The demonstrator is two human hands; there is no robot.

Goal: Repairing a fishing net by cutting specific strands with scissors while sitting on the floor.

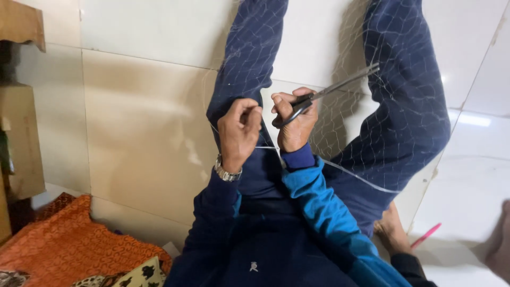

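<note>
- Holding scissors [319,95], your right hand [295,119] is closed through the handles, blades pointing away over the fine net [345,114].
- Your left hand [239,133], just beside it, pinches a thin net strand.
- Net drapes across your legs, beyond both hands.

We sit on the floor [143,122] with our legs [409,106] stretched ahead and a net [340,114] draped over and between them. Our left hand [239,133] pinches the net just left of our right hand [295,125], whose grip holds scissors [329,90] pointing up and to the right, above the net. A wristwatch [227,173] sits on the left wrist. A pen [426,235] lies on the floor at lower right, a cushion [69,244] at lower left, boxes [21,138] along the left edge.
</note>
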